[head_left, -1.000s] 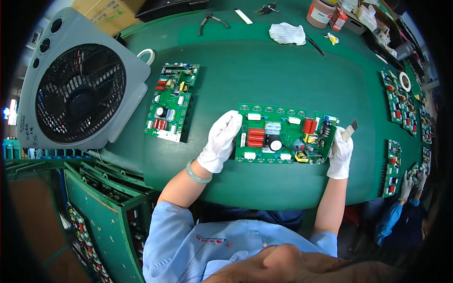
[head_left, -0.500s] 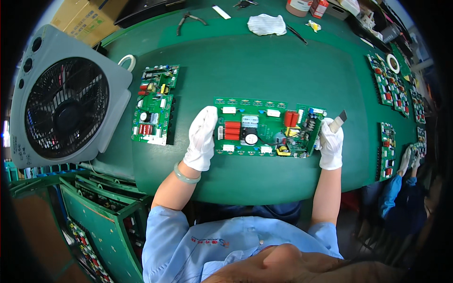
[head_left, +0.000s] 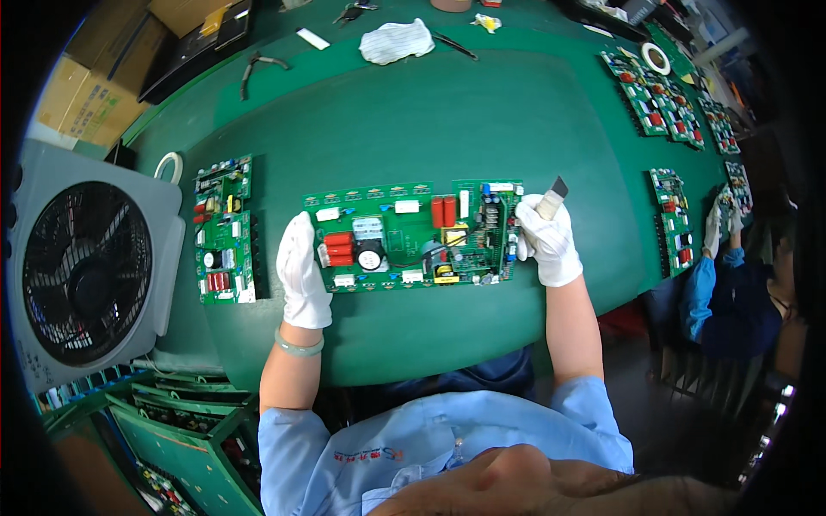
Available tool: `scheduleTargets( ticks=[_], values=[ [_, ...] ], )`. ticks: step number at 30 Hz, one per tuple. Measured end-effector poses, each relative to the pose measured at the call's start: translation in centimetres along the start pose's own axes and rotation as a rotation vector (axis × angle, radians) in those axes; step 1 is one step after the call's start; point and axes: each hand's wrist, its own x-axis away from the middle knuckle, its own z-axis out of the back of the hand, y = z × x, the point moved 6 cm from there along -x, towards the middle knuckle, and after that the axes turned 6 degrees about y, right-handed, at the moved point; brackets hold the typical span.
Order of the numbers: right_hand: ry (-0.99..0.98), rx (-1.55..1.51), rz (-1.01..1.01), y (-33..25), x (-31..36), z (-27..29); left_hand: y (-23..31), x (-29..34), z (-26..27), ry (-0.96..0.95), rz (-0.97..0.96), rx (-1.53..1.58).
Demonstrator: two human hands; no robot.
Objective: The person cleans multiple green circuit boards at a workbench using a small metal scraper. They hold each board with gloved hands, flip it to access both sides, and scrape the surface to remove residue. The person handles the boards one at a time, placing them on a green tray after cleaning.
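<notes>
while the left hand (head_left: 303, 275), its grip unclear, flanks the circuit board (head_left: 396, 239) at left and the right hand (head_left: 549, 242) clasps a cutter (head_left: 552, 196) at right, positioning seems underway over the near table (head_left: 422, 337), probably needing steady edge support, with board and far cloth (head_left: 397, 42) farther left in view than earlier.

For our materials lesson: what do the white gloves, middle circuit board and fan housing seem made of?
White gloves: probably fabric, matt, softly wrinkled. Middle circuit board: likely resin laminate, smooth green, flat. Fan housing: apparently moulded plastic, satin grey, rounded corners.
</notes>
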Motion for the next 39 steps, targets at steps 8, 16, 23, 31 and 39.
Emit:
scheduleTargets(
  ticks=[8, 16, 23, 31, 39],
  values=[
    [-0.146, -0.141, -0.024, 0.4, 0.2, -0.2, 0.2, -0.5, 0.1, 0.011, -0.107, -0.103],
    [-0.238, -0.197, -0.048, 1.0, 0.2, -0.2, -1.6, -1.3, 0.6, -0.002, 0.067, 0.051],
    [-0.322, -0.24, -0.043, 0.8, 0.2, -0.5, -1.8, -1.7, 1.0, -0.051, -0.022, 0.005],
    [-0.314, -0.234, -0.047, 0.8, 0.2, -0.6, -0.6, -1.6, 0.0, -0.034, -0.04, -0.094],
    [-0.229, -0.162, -0.006, -0.1, 0.5, -1.2, -1.7, -2.1, 0.6, -0.021, 0.035, -0.065]
  ],
)
